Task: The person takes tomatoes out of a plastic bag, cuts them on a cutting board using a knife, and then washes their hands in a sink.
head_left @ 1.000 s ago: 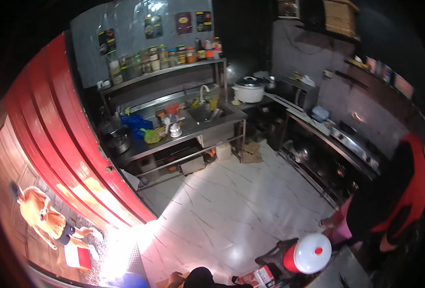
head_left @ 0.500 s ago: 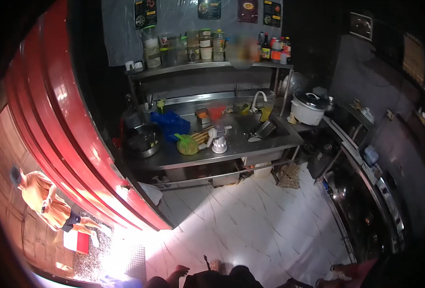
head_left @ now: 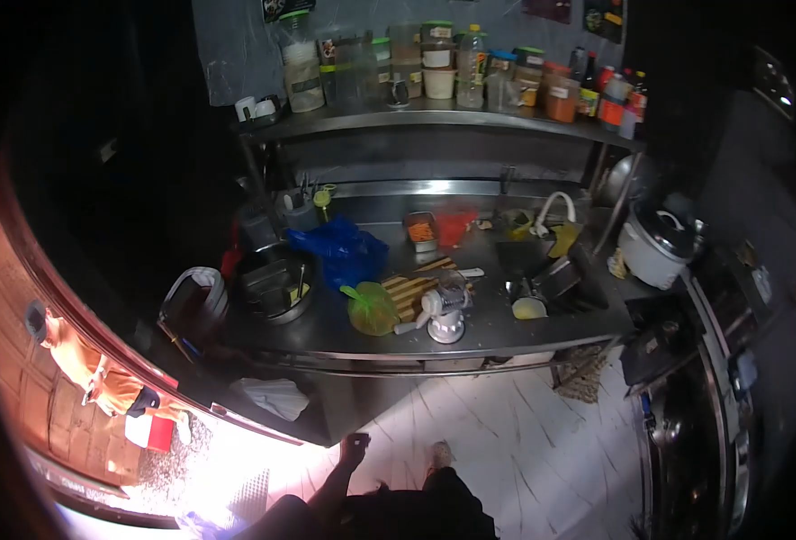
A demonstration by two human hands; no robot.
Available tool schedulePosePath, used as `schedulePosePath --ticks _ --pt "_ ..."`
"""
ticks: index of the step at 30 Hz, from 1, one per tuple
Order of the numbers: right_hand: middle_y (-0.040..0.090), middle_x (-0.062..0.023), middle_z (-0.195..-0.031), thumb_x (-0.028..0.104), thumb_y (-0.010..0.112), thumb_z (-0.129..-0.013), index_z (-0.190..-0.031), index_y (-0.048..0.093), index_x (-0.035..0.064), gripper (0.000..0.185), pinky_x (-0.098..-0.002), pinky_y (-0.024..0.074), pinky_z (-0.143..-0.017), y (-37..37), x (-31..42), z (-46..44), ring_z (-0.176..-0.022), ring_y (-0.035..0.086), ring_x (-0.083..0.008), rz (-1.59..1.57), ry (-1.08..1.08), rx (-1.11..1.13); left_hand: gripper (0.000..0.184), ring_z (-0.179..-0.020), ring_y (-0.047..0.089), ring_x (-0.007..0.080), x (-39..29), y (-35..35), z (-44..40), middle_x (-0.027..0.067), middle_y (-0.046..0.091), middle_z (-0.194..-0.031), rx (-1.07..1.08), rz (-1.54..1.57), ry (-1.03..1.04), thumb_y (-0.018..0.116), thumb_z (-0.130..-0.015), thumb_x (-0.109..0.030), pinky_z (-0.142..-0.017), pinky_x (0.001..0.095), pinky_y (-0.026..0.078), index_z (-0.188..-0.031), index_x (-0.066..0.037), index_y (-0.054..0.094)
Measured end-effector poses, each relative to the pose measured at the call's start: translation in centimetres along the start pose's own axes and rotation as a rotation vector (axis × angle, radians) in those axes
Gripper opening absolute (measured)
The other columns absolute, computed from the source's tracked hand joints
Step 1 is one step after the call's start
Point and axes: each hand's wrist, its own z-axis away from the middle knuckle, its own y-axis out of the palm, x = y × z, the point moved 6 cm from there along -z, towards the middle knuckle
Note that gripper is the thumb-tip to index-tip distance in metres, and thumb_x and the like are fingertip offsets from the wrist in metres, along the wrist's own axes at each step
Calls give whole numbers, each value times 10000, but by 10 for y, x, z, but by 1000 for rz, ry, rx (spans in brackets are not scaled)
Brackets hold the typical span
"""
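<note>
My left hand (head_left: 355, 447) hangs low over the floor in front of the steel counter, fingers loosely curled in, with nothing visible in it. My right hand is out of sight. Across from me on the counter (head_left: 353, 346) stands a hand-crank meat grinder (head_left: 447, 315) near the front edge. Behind it lies a striped wooden cutting board (head_left: 407, 290) with a knife (head_left: 472, 273). A tied green plastic bag (head_left: 373, 310) and a crumpled blue plastic bag (head_left: 344, 254) are to the left. Farther back sit a metal tray of orange pieces (head_left: 421, 232) and a red plastic bag (head_left: 456, 227).
A sink with a white faucet (head_left: 555, 211) holds a bowl (head_left: 529, 309). Containers and bottles line the shelf (head_left: 434, 121). A rice cooker (head_left: 654, 247) stands at right, a basket (head_left: 195, 301) at left. Outside the left doorway is a person in orange (head_left: 101, 369).
My view has turned left and come closer to the counter. My left hand has swung forward, its fingers more curled than before. The sink bowl has come into sight.
</note>
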Motion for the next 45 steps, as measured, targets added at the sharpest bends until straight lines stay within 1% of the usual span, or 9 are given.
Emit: schedulePosePath --ticks 4,8,10,12,16,19,36,43,45 --pt "783 -68 -817 296 669 -878 -819 774 126 209 -352 592 -664 -43 -29 -65 -712 745 -172 429 -287 -46 182 -929 743 346 -123 -50 -112 187 766 -956 -262 -159 156 700 -931 -184 -861 446 567 -1021 -53 789" --pt "757 -88 -819 205 690 -847 -878 708 56 153 -360 557 -603 -139 17 -147 -697 726 -216 -599 -270 -270 298 -1124 673 388 -140 -77 -249 195 710 -1206 -333 -69 400 658 -988 -236 -964 475 521 -1234 -77 714" --pt "740 -84 -763 72 667 -900 -811 713 33 108 -308 577 -617 -175 66 -179 -680 721 -173 -570 -524 -408 297 -1150 655 401 -205 -93 -296 177 703 -1226 -296 -489 499 628 -1010 -239 -971 504 512 -1263 -104 700" --pt "747 -89 -781 129 684 -931 -926 714 27 106 -300 573 -628 -202 147 -171 -689 725 -164 -731 -227 -217 292 -1151 658 393 -239 -98 -351 183 704 -1223 -247 -488 423 604 -1020 -233 -970 506 515 -1257 -93 700" --pt "755 -109 -843 200 686 -928 -1054 698 12 227 -311 584 -658 -190 252 -186 -740 744 -173 -520 -310 -77 299 -1145 668 376 -222 -81 -428 203 701 -1221 75 -257 478 587 -1018 -230 -938 509 534 -1257 -90 700" --pt "771 -130 -893 238 712 -938 -1074 740 36 245 -323 597 -748 -182 335 -167 -806 761 -180 -370 -145 -105 330 -1111 689 354 -221 -85 -436 195 697 -1250 196 -624 409 615 -991 -218 -931 503 544 -1289 -97 686" --pt "749 -198 -897 294 720 -965 -1175 732 53 319 -422 573 -768 -206 555 -126 -857 738 -333 -111 -87 -317 184 -918 730 346 -208 -116 -445 82 760 -999 370 -571 379 702 -949 -377 -800 479 564 -983 -217 786" --pt "753 -201 -1006 281 689 -970 -1190 727 31 335 -459 576 -856 -212 653 -154 -950 731 -366 -30 -312 -205 108 -978 703 350 -233 -132 -452 74 751 -992 476 -678 316 747 -905 -295 -796 495 541 -927 -190 760" --pt "740 -203 -1074 295 691 -964 -1229 709 39 370 -473 571 -890 -203 676 -175 -987 714 -390 93 -408 -216 97 -989 684 339 -230 -135 -455 63 744 -974 384 -610 547 754 -891 -266 -813 496 535 -914 -171 749"
